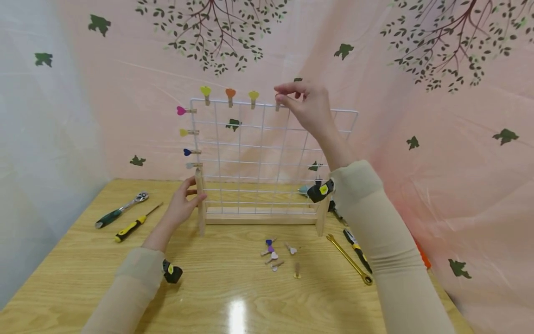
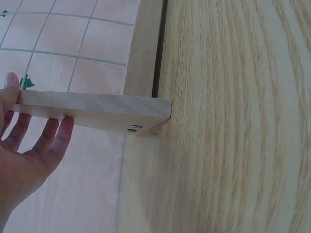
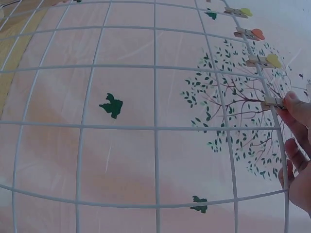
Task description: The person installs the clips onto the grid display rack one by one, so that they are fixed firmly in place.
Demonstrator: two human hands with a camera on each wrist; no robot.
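A white wire grid (image 1: 262,120) stands upright in a wooden stand (image 1: 263,221). My left hand (image 1: 181,204) grips the stand's left upright (image 2: 92,102), thumb on one face and fingers on the other. Up at the grid's top wire, my right hand (image 1: 310,109) pinches a small wooden clothespin (image 3: 272,103) between thumb and fingertips; its decorated end is mostly covered. Left of it, clothespins with yellow and orange hearts, such as the orange one (image 1: 230,93), sit on the same wire. Several more, including a pink one (image 1: 181,111), are clipped down the left side.
Several loose heart clothespins (image 1: 274,255) lie on the table (image 1: 200,287) before the stand. At left are a ratchet wrench (image 1: 121,211) and a screwdriver (image 1: 135,225). A gold wrench (image 1: 348,257) and pliers (image 1: 358,250) lie right. Behind hangs a pink printed cloth (image 1: 167,55).
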